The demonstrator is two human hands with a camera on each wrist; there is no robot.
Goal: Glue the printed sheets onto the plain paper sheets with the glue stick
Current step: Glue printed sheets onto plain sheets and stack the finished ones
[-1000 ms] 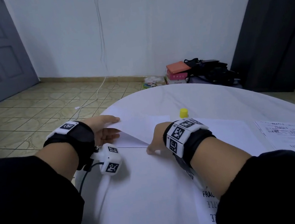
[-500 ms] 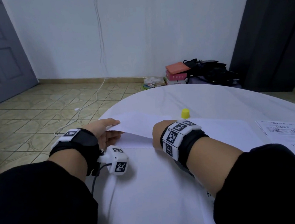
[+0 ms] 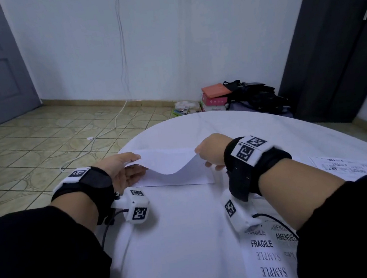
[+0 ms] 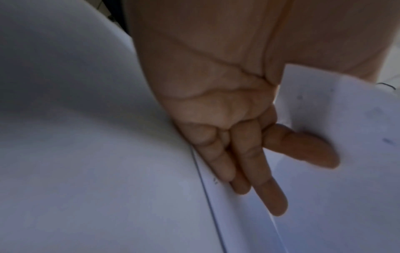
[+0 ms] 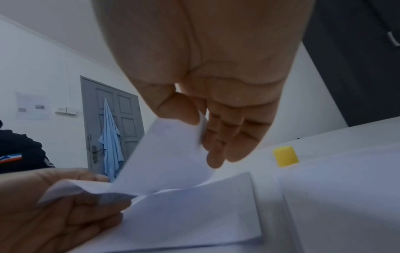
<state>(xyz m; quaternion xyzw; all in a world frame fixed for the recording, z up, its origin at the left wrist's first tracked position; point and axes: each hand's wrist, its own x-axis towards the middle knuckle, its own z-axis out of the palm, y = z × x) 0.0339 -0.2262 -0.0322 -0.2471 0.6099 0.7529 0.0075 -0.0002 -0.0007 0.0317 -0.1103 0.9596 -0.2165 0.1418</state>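
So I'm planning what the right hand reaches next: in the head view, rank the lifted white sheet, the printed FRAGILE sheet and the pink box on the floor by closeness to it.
1. Lifted white sheet: in the right hand itself.
2. Printed FRAGILE sheet: on the table, toward the person.
3. Pink box: on the floor beyond the table.

Between my left hand [image 3: 122, 171] and my right hand [image 3: 212, 152] hangs the sheet [image 3: 167, 164], sagging in the middle, so no passage is there from above. Under it lies the flat paper [image 3: 183, 180] on the desk [image 3: 179, 243]. The near part of the desk, between my forearms, is bare and a hand can pass. Behind my right fingers [image 5: 216, 154] stands the yellow glue cap [image 5: 285, 156], upright, a small obstacle. Printed sheets [image 3: 268, 257] lie flat at the near right.
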